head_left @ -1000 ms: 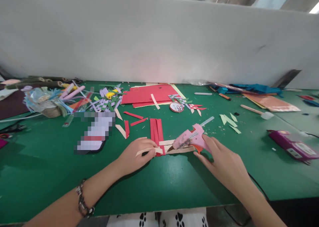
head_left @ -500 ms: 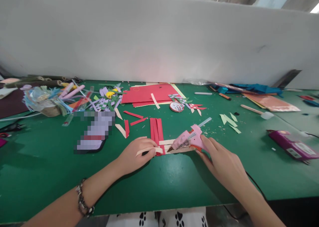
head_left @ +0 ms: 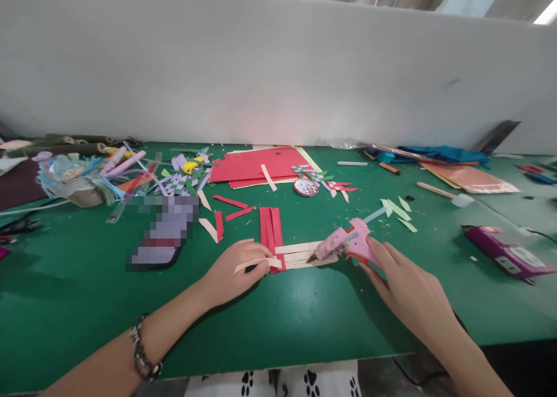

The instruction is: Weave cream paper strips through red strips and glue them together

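Observation:
My left hand (head_left: 240, 269) pinches the left end of a woven piece, with a loose cream strip (head_left: 275, 262) folded back between thumb and fingers. Red paper strips (head_left: 270, 226) run away from me out of that piece, and cream paper strips (head_left: 300, 248) stretch to the right. In my right hand (head_left: 402, 275) is a pink hot glue gun (head_left: 348, 241), my fingers wrapped round its handle. Its brown nozzle sits at the cream strips, near their middle; whether it touches them I cannot tell. A clear glue stick (head_left: 375, 214) pokes out of the gun's back.
Loose red strips (head_left: 230, 201) lie beyond my left hand, beside a blurred-out phone (head_left: 167, 234). Red paper sheets (head_left: 256, 166) and a round tin (head_left: 306, 187) are farther back. Green scraps (head_left: 398, 209) and a purple device (head_left: 507, 249) lie to the right.
My right hand has moved the glue gun to the right, its nozzle sliding along the cream strips away from the red ones. My left hand keeps its place on the woven piece.

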{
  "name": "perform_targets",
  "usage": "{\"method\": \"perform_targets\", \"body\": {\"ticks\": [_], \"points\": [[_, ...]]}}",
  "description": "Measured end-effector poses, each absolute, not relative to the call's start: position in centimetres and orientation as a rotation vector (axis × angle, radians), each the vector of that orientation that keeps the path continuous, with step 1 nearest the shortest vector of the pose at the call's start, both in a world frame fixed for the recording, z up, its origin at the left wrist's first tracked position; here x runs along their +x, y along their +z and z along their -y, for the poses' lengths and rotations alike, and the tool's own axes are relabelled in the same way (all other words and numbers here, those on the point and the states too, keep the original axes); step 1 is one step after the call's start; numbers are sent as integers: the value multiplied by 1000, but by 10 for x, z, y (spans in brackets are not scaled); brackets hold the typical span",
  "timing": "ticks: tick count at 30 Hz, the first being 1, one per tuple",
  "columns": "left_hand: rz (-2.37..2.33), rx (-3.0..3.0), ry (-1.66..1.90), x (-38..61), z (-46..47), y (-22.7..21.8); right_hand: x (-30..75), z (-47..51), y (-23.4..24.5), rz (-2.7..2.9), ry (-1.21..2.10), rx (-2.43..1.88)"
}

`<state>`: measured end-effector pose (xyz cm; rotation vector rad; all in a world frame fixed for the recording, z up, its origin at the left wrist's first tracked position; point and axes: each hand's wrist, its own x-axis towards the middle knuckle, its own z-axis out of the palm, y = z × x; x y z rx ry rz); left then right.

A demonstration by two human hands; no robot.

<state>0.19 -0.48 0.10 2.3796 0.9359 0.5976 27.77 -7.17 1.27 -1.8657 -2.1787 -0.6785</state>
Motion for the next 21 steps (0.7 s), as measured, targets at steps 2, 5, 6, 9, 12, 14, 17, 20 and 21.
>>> {"method": "perform_targets", "body": {"ticks": [2,5,6,9,12,14,17,20,21], "points": [[-934,2387,602,2,5,1,279,73,13,2172,-687,-1863],[-939,2408,590,3,5,2,279,73,15,2168,-697,-1858],[-943,2416,583,3,5,3,278,73,15,2166,-703,-1858],[-955,2444,563,5,5,7,276,73,19,2185,-744,-1833],[-961,2468,533,7,5,11,274,72,22,2209,-798,-1803],[-963,2472,527,8,5,12,272,71,24,2216,-823,-1785],[-965,2467,549,8,5,12,271,71,26,2229,-841,-1764],[-956,2479,562,8,6,11,273,71,26,2233,-851,-1761],[-953,2484,563,7,6,10,274,72,26,2231,-851,-1765]]}}
